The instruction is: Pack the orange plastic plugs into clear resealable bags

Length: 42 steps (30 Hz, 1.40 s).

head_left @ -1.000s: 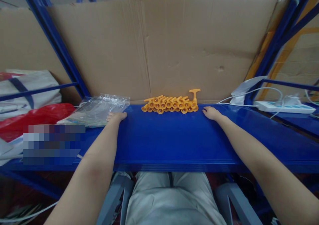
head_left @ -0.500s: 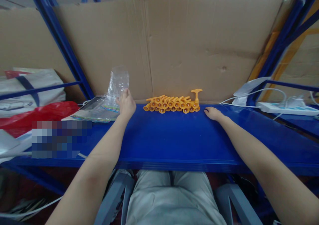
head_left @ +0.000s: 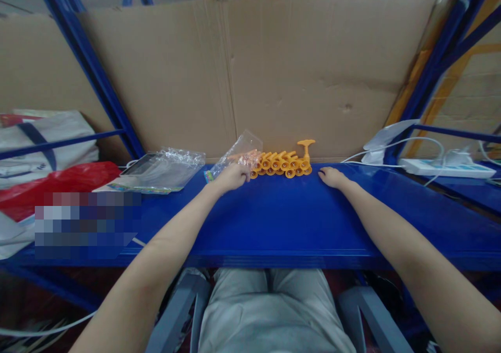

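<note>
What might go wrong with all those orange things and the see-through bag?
The left hand holds the clear bag in front of the left end of the stacked orange pieces, so it might brush some loose. The upright orange piece at the right end could perhaps topple if the right hand, resting close by, bumps it.

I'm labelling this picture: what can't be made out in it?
All in the head view:
Yellow pieces: left end partly hidden by the left hand and clear bag.
Coloured strip on it: detail too small.
White bag: cut off by the left edge.
Whatever the pixelated patch covers.
</note>
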Available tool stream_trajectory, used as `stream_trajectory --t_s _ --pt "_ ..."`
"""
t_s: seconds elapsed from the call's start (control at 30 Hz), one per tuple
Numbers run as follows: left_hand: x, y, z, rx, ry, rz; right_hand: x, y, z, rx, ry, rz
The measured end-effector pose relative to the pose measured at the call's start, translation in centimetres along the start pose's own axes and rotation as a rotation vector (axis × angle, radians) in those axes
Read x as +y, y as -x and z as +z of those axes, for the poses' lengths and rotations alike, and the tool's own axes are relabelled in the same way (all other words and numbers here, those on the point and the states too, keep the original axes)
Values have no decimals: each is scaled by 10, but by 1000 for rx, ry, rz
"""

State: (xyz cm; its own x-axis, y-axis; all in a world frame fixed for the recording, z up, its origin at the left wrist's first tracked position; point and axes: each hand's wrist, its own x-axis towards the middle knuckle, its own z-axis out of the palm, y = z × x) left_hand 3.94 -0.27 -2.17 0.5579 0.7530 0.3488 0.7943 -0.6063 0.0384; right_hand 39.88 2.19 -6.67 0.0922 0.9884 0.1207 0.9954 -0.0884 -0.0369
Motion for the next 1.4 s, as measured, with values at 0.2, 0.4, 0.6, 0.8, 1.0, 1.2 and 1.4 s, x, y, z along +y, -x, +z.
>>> stream_trajectory --t_s 0.2,0.4,0.6,0.8,1.0,1.2,1.4 --pt "11 8 -2 92 -218 -300 0 0 0 -7 -16 -6" --pt "18 11 3 41 -268 -362 0 0 -1 -13 -22 -5" --pt "22 6 11 52 -289 -243 -1 1 -2 -17 -32 -3" --pt "27 6 10 -109 -269 92 -1 1 -1 -12 -14 -1" --pt "36 6 14 -215 -234 216 0 1 -1 -19 -33 -5" --pt "37 5 12 -292 -120 218 -1 0 -1 -17 -36 1" --pt "34 3 17 -317 -167 -99 2 -3 2 -5 -32 -10"
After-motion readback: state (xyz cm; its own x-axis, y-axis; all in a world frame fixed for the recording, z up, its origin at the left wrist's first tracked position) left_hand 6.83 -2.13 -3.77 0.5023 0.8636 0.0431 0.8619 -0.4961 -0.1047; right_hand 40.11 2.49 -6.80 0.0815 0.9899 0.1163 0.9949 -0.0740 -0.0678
